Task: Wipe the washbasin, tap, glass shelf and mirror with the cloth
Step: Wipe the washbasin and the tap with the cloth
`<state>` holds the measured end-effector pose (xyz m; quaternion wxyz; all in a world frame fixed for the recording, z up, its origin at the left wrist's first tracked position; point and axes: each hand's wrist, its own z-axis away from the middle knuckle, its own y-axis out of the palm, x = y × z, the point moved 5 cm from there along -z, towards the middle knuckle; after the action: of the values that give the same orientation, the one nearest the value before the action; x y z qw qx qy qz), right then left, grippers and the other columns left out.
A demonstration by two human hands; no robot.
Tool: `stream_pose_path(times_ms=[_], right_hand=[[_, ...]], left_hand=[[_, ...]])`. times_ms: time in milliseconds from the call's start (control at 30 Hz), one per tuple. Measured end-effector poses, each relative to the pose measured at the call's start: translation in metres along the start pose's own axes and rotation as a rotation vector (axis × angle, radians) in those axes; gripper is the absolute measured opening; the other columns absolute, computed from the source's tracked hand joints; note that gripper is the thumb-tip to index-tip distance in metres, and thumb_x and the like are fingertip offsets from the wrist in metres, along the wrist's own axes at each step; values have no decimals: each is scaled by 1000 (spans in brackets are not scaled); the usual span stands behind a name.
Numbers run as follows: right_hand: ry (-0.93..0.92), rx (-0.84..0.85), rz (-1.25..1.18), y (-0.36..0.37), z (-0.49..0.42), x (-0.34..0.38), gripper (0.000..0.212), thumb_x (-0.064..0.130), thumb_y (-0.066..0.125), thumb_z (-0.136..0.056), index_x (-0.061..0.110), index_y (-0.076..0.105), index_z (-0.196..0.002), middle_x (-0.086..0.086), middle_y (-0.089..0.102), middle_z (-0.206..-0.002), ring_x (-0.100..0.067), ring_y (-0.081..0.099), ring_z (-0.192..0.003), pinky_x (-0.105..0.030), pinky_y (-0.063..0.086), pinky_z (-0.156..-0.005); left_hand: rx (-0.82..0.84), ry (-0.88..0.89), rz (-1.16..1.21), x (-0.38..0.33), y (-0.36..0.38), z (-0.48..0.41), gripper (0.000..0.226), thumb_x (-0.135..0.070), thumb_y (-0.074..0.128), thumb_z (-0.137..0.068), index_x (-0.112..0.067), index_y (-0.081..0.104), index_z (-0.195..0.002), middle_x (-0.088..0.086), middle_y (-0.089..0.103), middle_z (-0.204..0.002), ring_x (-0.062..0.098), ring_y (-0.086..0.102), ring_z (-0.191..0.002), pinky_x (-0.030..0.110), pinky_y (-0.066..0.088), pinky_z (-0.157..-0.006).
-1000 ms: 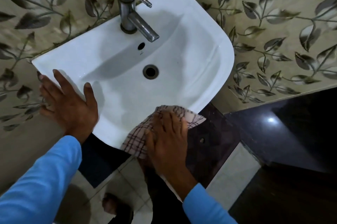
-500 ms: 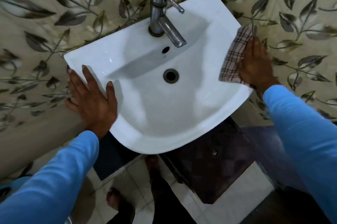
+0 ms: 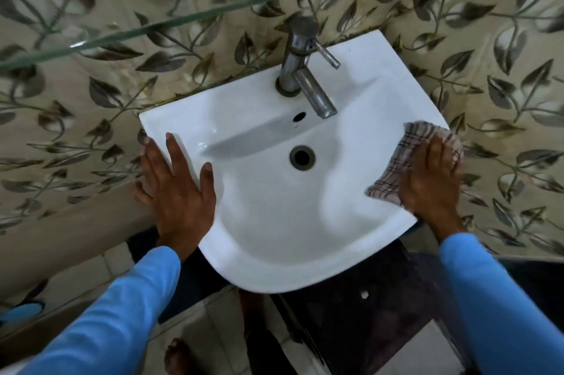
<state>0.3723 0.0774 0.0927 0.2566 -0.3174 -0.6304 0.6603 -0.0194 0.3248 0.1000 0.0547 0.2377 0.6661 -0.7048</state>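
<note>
The white washbasin (image 3: 274, 222) is fixed to a leaf-patterned wall, with a steel tap (image 3: 302, 69) at its back and a drain hole (image 3: 301, 157) in the bowl. My right hand (image 3: 433, 179) presses a checked cloth (image 3: 406, 158) flat on the basin's right rim. My left hand (image 3: 174, 188) lies flat with fingers spread on the left rim, holding nothing. The green edge of the glass shelf (image 3: 213, 13) crosses the view above the tap. The mirror is out of view.
Leaf-patterned wall tiles (image 3: 503, 84) surround the basin. Below it are a dark cabinet with a small knob (image 3: 364, 293), pale floor tiles and my bare foot (image 3: 178, 356).
My right hand slid the cloth from the basin's front rim round to the right rim. The view tilted up, bringing the glass shelf in. My left hand stayed on the left rim.
</note>
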Motion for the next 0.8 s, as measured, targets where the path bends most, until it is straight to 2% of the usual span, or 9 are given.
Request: stream_pose_path(times_ms=[133, 233, 367, 500, 633, 700, 800], right_hand=[[-165, -31, 44, -1, -80, 12, 71, 31, 33, -95, -1, 16, -156, -28, 15, -163, -49, 21, -146, -62, 20, -116], [-246, -83, -37, -11, -137, 16, 65, 38, 28, -102, 2, 24, -155, -25, 23, -162, -47, 34, -141, -55, 31, -114], [-245, -106, -193, -22, -188, 34, 69, 45, 20, -100, 6, 30, -155, -23, 30, -160, -42, 37, -143, -46, 32, -118], [-270, -189, -148, -26, -201, 70, 60, 36, 21, -101, 7, 38, -150, -19, 35, -158, -42, 36, -141, -51, 31, -115], [-250, -181, -289, -30, -199, 120, 60, 38, 22, -102, 8, 37, -152, -15, 33, -161, -36, 29, -148, -51, 23, -119], [-226, -211, -392, -34, -187, 143, 55, 34, 30, -102, 7, 45, -147, -17, 44, -154, -36, 41, -141, -50, 30, -113], [-341, -356, -442, -43, -156, 171, 47, 30, 42, -100, 7, 55, -138, -19, 59, -138, -39, 56, -126, -52, 45, -101]], left_hand=[[-24, 23, -7, 0, -1, 1, 79, -59, 29, -100, -19, 7, -165, 19, 4, -171, 41, 14, -155, 68, 20, -114], [-42, 29, -20, 1, 0, 0, 79, -59, 28, -100, -19, 8, -165, 19, 5, -171, 41, 15, -155, 68, 22, -113], [-43, 12, -37, 2, 2, -1, 79, -60, 28, -99, -20, 10, -165, 20, 6, -171, 40, 16, -155, 68, 21, -113], [-39, 4, -43, 2, 2, -2, 80, -61, 27, -98, -21, 10, -165, 20, 6, -171, 39, 15, -155, 67, 21, -114], [-30, 0, -41, 0, 2, -1, 80, -62, 26, -98, -23, 8, -165, 19, 5, -171, 39, 14, -156, 69, 19, -114], [-20, -5, -40, 0, 1, 0, 79, -62, 27, -99, -24, 7, -165, 18, 3, -172, 39, 12, -156, 70, 18, -114], [-14, 1, -36, -2, -1, 2, 79, -61, 28, -100, -24, 7, -165, 18, 2, -172, 40, 11, -156, 71, 17, -113]])
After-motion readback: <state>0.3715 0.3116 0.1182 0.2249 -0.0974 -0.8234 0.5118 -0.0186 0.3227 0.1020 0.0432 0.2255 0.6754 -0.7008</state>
